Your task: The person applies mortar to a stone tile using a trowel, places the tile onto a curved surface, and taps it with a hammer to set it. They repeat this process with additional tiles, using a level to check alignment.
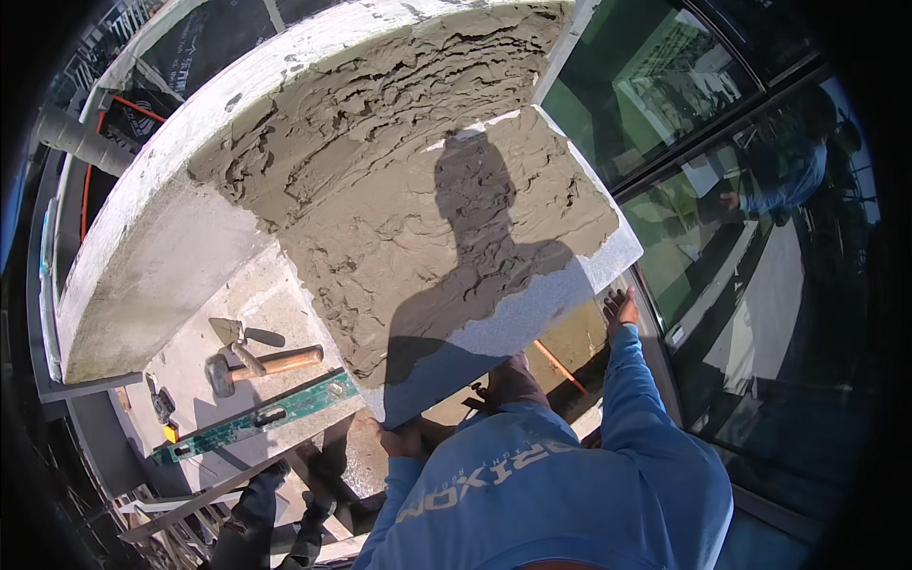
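Note:
A large grey stone slab (508, 331) is tilted in front of me, its upper face mostly coated with wet mortar (356, 275). My left hand (404, 441) grips the slab's lower left corner, the fingers partly hidden beneath it. Close under the right corner is my right hand (621, 309), fingers stretched and apart; whether they touch the slab I cannot tell. Behind the slab, ridged mortar (399, 85) covers the inside of a curved wall (157, 275). My shadow falls across the coated face.
A trowel (228, 332), a hammer (275, 365) and a green spirit level (271, 416) lie on the ledge (199, 408) at left. A smaller tool with a yellow end (169, 432) is near them. Glass panels (703, 237) stand close on the right.

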Action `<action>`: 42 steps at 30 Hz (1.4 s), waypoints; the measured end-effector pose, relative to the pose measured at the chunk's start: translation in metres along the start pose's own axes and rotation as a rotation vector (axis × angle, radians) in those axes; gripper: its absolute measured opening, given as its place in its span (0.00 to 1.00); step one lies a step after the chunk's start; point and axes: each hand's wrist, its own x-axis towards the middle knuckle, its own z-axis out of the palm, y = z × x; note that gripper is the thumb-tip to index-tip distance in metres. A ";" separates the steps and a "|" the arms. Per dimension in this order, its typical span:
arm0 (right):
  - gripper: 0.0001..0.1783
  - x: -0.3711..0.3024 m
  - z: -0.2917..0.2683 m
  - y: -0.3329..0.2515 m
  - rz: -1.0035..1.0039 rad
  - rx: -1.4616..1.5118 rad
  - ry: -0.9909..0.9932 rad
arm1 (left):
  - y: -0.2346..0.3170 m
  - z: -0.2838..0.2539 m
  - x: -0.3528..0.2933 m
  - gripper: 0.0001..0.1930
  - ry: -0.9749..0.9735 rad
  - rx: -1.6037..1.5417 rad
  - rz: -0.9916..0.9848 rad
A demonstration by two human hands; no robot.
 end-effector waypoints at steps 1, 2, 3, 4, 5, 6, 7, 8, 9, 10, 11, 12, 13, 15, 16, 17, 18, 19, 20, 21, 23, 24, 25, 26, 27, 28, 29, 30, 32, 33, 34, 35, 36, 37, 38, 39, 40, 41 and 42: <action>0.43 0.037 0.012 -0.009 -0.005 0.136 0.068 | -0.004 0.020 -0.003 0.42 0.085 -0.405 -0.199; 0.41 0.072 0.028 -0.012 0.043 0.345 0.036 | -0.009 0.039 -0.006 0.41 0.261 -0.673 -0.279; 0.39 0.098 0.037 -0.006 0.088 0.541 0.013 | -0.008 0.047 0.000 0.38 0.493 -0.735 -0.294; 0.40 0.124 0.049 -0.004 -0.045 0.729 -0.193 | -0.009 0.054 0.006 0.35 0.629 -0.664 -0.216; 0.42 0.147 0.066 -0.005 -0.296 0.408 -0.008 | -0.013 0.060 0.012 0.33 0.773 -0.621 -0.158; 0.42 0.157 0.077 -0.004 -0.260 0.477 -0.036 | -0.012 0.055 0.017 0.33 0.887 -0.603 -0.202; 0.42 0.163 0.088 -0.006 -0.130 0.593 -0.036 | -0.013 0.047 0.019 0.32 0.907 -0.565 -0.239; 0.42 0.159 0.094 -0.010 -0.062 0.639 -0.019 | -0.016 0.040 0.020 0.31 0.926 -0.538 -0.275; 0.42 0.150 0.097 -0.018 -0.043 0.657 -0.023 | -0.018 0.035 0.020 0.31 0.948 -0.545 -0.324; 0.42 0.139 0.097 -0.029 -0.032 0.682 -0.015 | -0.020 0.029 0.021 0.30 0.932 -0.505 -0.314; 0.42 0.125 0.096 -0.037 -0.023 0.690 -0.011 | -0.021 0.018 0.019 0.29 0.921 -0.465 -0.335; 0.42 0.113 0.095 -0.047 -0.020 0.701 -0.012 | -0.021 0.007 0.018 0.27 0.905 -0.429 -0.350; 0.42 0.101 0.096 -0.061 -0.036 0.715 -0.014 | -0.019 0.001 0.021 0.26 0.923 -0.449 -0.381; 0.42 0.074 0.091 -0.088 -0.076 0.712 -0.018 | -0.013 -0.014 0.013 0.23 0.652 -0.256 -0.261; 0.42 0.064 0.091 -0.105 -0.104 0.716 -0.024 | 0.002 -0.023 0.007 0.22 0.732 -0.442 -0.347; 0.42 0.052 0.093 -0.124 -0.129 0.728 -0.031 | 0.022 -0.021 0.002 0.22 0.744 -0.529 -0.347; 0.42 0.041 0.095 -0.143 -0.162 0.729 -0.037 | 0.047 -0.015 -0.004 0.22 0.739 -0.605 -0.350; 0.42 0.032 0.099 -0.162 -0.202 0.739 -0.043 | 0.077 -0.002 -0.009 0.23 0.728 -0.670 -0.350; 0.42 0.025 0.102 -0.183 -0.245 0.745 -0.052 | 0.110 0.014 -0.015 0.23 0.719 -0.642 -0.354; 0.42 0.018 0.107 -0.201 -0.278 0.750 -0.064 | 0.147 0.032 -0.021 0.24 0.702 -0.794 -0.322; 0.42 0.006 0.122 -0.240 -0.350 0.762 -0.093 | 0.220 0.073 -0.029 0.24 0.653 -0.875 -0.270; 0.42 -0.001 0.129 -0.257 -0.392 0.765 -0.100 | 0.252 0.092 -0.034 0.25 0.672 -0.944 -0.227; 0.42 -0.008 0.137 -0.276 -0.389 0.793 -0.122 | 0.283 0.110 -0.035 0.26 0.605 -0.989 -0.158; 0.39 -0.013 0.147 -0.299 -0.394 0.828 -0.075 | 0.312 0.126 -0.035 0.27 0.488 -0.965 -0.105; 0.38 -0.021 0.161 -0.319 -0.482 0.809 -0.104 | 0.337 0.140 -0.035 0.28 0.380 -0.936 -0.053; 0.37 -0.029 0.174 -0.337 -0.542 0.784 -0.075 | 0.357 0.153 -0.034 0.28 0.401 -0.922 0.017; 0.35 -0.037 0.189 -0.355 -0.621 0.737 -0.053 | 0.370 0.166 -0.030 0.28 0.413 -0.914 0.089; 0.34 -0.044 0.203 -0.372 -0.690 0.751 -0.025 | 0.382 0.176 -0.023 0.29 0.416 -0.798 0.253; 0.31 -0.054 0.241 -0.404 -0.882 0.706 0.003 | 0.405 0.187 -0.003 0.28 0.415 -0.715 0.437; 0.31 -0.058 0.258 -0.419 -0.985 0.663 0.015 | 0.412 0.192 0.014 0.27 0.440 -0.624 0.521; 0.29 -0.061 0.276 -0.434 -0.988 0.683 0.015 | 0.423 0.196 0.034 0.27 0.480 -0.589 0.586; 0.28 -0.063 0.295 -0.449 -0.991 0.705 0.019 | 0.432 0.197 0.050 0.29 0.429 -0.614 0.601; 0.27 -0.064 0.314 -0.464 -0.999 0.754 0.013 | 0.439 0.199 0.070 0.31 0.441 -0.493 0.755; 0.25 -0.064 0.333 -0.476 -1.036 0.797 -0.005 | 0.451 0.200 0.092 0.33 0.529 -0.457 0.732; 0.23 -0.063 0.353 -0.487 -1.056 0.806 0.004 | 0.464 0.198 0.112 0.34 0.664 -0.266 0.755; 0.21 -0.061 0.369 -0.499 -1.106 0.811 0.002 | 0.475 0.197 0.130 0.30 0.784 -0.092 0.716; 0.20 -0.058 0.383 -0.508 -1.131 0.772 0.008 | 0.484 0.200 0.148 0.27 0.830 -0.094 0.648; 0.19 -0.055 0.396 -0.517 -1.129 0.733 0.013 | 0.493 0.205 0.164 0.25 0.832 -0.102 0.702; 0.20 -0.051 0.405 -0.525 -1.195 0.625 0.052 | 0.503 0.212 0.179 0.23 0.805 -0.150 0.794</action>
